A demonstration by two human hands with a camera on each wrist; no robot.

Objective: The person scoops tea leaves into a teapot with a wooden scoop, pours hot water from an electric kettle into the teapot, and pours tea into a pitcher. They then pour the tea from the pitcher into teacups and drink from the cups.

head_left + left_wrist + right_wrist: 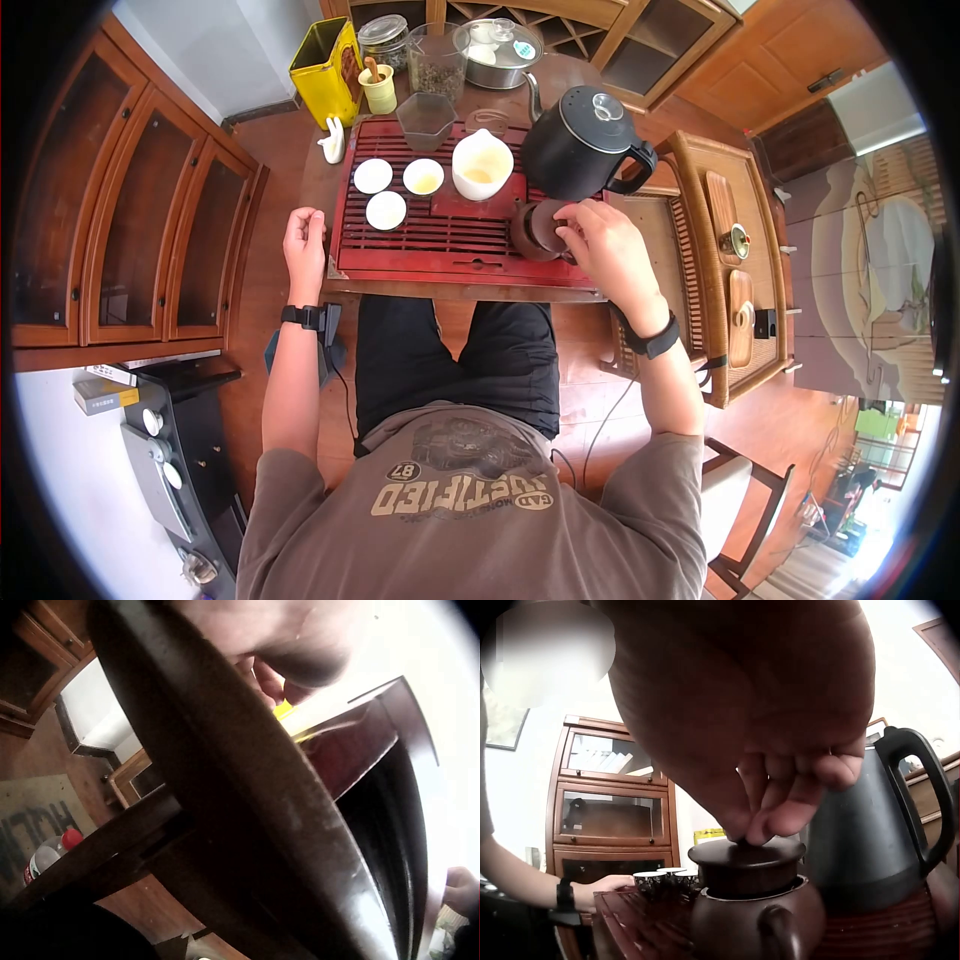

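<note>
In the right wrist view my right hand (757, 727) pinches the knob of a dark lid (746, 859), which sits slightly raised in the mouth of a brown teapot (742, 926). The head view shows that right hand (600, 245) over the teapot (535, 232) at the tray's right front. My left hand (304, 238), its fingers loosely curled and holding nothing, rests by the left edge of the red tray (450, 268); the left wrist view has it (277, 637) above the dark table edge. A white pitcher (482, 166) with pale liquid and several small cups (386, 211) stand on the tray.
A black kettle (580, 145) stands right behind the teapot. Behind the tray are a yellow tin (326, 75), glass jars (437, 60) and a metal pot (500, 70). A white figurine (332, 142) is at the back left, a bamboo shelf (765, 290) to the right.
</note>
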